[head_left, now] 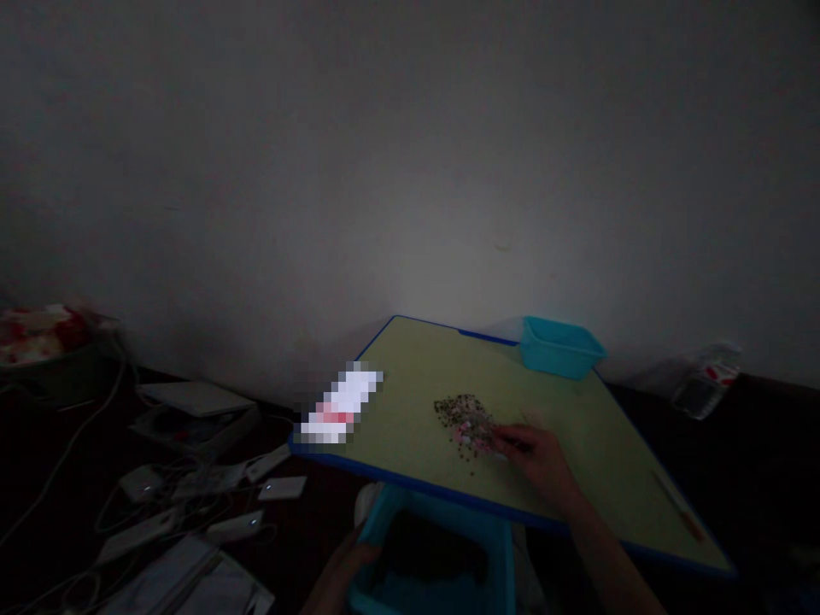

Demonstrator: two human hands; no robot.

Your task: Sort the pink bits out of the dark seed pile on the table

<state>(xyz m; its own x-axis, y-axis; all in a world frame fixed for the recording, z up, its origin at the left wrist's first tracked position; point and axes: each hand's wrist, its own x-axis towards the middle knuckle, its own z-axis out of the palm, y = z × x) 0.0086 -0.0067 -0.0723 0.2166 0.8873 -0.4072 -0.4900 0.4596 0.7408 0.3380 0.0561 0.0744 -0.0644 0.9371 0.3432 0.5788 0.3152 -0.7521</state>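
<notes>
A pile of small dark and pink bits (466,422) lies on a yellow-green board with a blue rim (410,380). My right hand (536,459) rests on the board with its fingers curled at the pile's right edge; what they hold is too dim to make out. My left hand (349,559) grips the near left rim of a teal tub (442,555) held under the board's front edge. The tub's inside looks dark.
A second teal tub (559,345) stands at the board's far corner. A blurred white and pink item (341,401) lies on its left edge, a thin stick (679,504) on the right. Power strips and cables (192,504) cover the floor at left. A plastic bottle (705,380) lies at right.
</notes>
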